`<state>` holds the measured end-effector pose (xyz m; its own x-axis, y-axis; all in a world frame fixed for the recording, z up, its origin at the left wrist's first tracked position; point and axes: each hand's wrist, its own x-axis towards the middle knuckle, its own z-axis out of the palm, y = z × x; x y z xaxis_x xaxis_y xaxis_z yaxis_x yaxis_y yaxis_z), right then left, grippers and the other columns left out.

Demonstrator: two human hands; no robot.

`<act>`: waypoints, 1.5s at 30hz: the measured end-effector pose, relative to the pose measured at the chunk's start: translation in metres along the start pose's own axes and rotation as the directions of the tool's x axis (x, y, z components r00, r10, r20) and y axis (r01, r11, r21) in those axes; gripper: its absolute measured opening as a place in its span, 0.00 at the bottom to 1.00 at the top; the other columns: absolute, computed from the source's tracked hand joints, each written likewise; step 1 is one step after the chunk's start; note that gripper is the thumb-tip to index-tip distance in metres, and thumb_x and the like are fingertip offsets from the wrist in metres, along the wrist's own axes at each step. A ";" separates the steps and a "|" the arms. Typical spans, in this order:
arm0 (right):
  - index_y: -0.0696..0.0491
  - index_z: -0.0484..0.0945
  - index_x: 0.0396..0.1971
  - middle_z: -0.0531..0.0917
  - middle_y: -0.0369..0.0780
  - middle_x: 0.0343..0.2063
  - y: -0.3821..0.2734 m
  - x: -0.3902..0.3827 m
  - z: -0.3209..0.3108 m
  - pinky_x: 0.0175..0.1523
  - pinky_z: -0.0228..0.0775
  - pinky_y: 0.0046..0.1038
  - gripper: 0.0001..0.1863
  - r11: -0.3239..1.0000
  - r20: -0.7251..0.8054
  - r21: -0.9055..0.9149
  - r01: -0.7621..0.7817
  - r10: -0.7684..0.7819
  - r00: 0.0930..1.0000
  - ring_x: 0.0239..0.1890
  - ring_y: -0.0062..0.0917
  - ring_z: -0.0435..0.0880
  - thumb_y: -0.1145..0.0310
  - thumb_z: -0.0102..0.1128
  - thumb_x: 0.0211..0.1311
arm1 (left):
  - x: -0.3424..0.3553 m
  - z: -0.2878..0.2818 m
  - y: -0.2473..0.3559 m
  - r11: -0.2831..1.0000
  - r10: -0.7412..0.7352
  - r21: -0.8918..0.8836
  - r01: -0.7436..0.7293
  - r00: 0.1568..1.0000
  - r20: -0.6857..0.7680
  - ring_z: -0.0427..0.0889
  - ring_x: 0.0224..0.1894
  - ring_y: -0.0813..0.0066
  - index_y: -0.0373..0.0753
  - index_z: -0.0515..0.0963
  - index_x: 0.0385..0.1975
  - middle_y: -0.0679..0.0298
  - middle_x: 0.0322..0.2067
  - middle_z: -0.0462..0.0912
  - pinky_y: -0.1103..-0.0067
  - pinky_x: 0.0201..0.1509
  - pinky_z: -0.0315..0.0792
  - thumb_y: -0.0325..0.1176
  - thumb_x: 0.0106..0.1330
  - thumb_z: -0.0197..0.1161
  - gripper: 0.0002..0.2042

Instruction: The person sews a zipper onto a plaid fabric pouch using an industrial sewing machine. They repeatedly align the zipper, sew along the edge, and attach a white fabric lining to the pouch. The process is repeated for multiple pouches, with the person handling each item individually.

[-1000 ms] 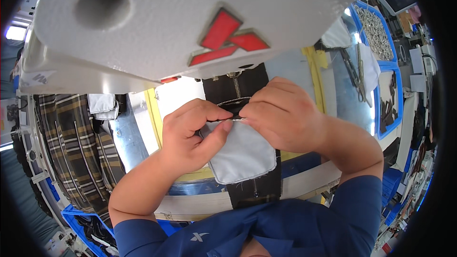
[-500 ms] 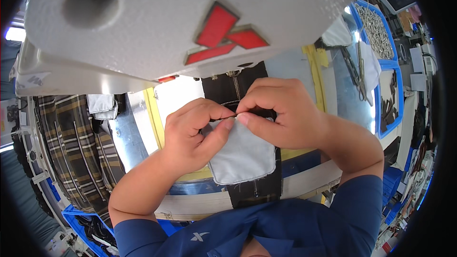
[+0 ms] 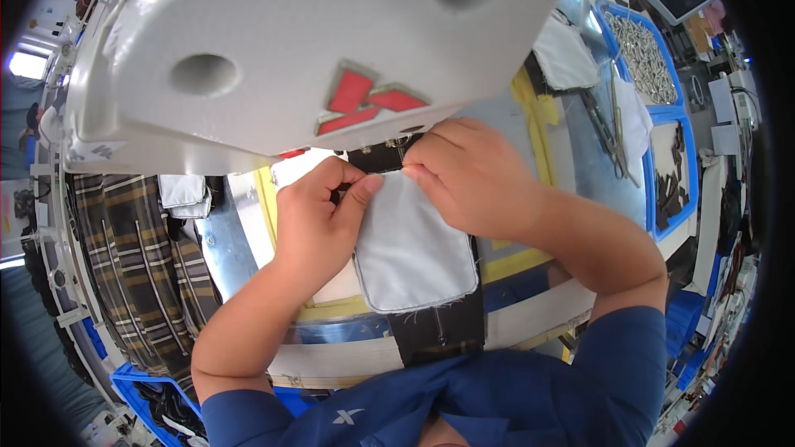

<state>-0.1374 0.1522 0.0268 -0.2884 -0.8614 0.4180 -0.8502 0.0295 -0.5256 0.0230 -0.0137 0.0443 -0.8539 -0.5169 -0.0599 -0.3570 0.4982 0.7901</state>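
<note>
A light grey rounded fabric panel [image 3: 418, 244] lies over a black fabric strip [image 3: 439, 338], under the front of a large white sewing machine head [image 3: 273, 25]. My left hand [image 3: 319, 211] pinches the panel's far left corner between thumb and fingers. At the far right corner, my right hand [image 3: 476, 178] is closed on the same edge, its fingertips partly hidden. Beyond the panel, a bit of the black strip shows with a zipper and small metal parts. Loose threads fray from the panel's near edge.
Plaid fabric pieces with zippers [image 3: 124, 257] lie at the left beside a small grey panel stack [image 3: 184, 192]. Right of the machine are more grey panels [image 3: 567, 58], scissors-like metal tools [image 3: 609, 132] and a blue tray [image 3: 609, 33] of metal pieces. Yellow tape [image 3: 530, 116] marks the table.
Both hands have moved slightly away from me with the panel, and their fingertips have spread apart along its far edge. The machine head appears shifted as the view has moved.
</note>
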 end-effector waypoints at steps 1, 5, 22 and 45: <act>0.55 0.81 0.34 0.83 0.43 0.32 0.001 0.003 -0.002 0.45 0.77 0.44 0.04 0.999 0.049 -0.017 -0.042 0.043 0.998 0.38 0.44 0.84 0.71 0.67 0.66 | 0.002 0.000 0.002 1.000 -0.003 0.004 0.003 1.000 -0.009 0.82 0.23 0.74 0.33 0.85 0.33 0.58 0.24 0.87 0.76 0.30 0.75 0.32 0.71 0.75 0.09; 0.58 0.84 0.36 0.87 0.48 0.34 0.003 0.020 -0.010 0.48 0.78 0.48 0.09 0.950 0.199 0.001 -0.313 0.306 0.931 0.42 0.49 0.86 0.66 0.66 0.69 | 0.025 -0.003 -0.001 0.985 -0.149 0.101 0.143 0.987 0.051 0.84 0.23 0.71 0.33 0.88 0.42 0.56 0.23 0.87 0.75 0.31 0.77 0.39 0.69 0.76 0.14; 0.58 0.82 0.35 0.88 0.50 0.34 0.024 0.023 -0.010 0.49 0.77 0.51 0.12 0.964 0.176 0.070 -0.255 0.240 0.955 0.42 0.53 0.87 0.63 0.66 0.70 | 0.043 -0.013 -0.021 0.989 0.117 -0.112 -0.097 0.976 0.183 0.86 0.36 0.69 0.38 0.89 0.50 0.57 0.39 0.91 0.71 0.40 0.79 0.34 0.72 0.72 0.12; 0.62 0.86 0.27 0.87 0.55 0.29 0.045 0.044 -0.007 0.47 0.82 0.50 0.14 0.952 0.173 0.003 -0.306 0.301 0.938 0.38 0.55 0.89 0.65 0.66 0.64 | 0.056 -0.005 -0.032 0.922 0.152 0.344 -0.177 0.984 0.098 0.89 0.43 0.54 0.35 0.88 0.47 0.54 0.40 0.91 0.66 0.50 0.80 0.28 0.64 0.72 0.13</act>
<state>-0.1910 0.1193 0.0269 -0.4501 -0.8867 0.1051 -0.7194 0.2904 -0.6309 -0.0115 -0.0621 0.0184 -0.9312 -0.3646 0.0013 -0.3087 0.7903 0.5293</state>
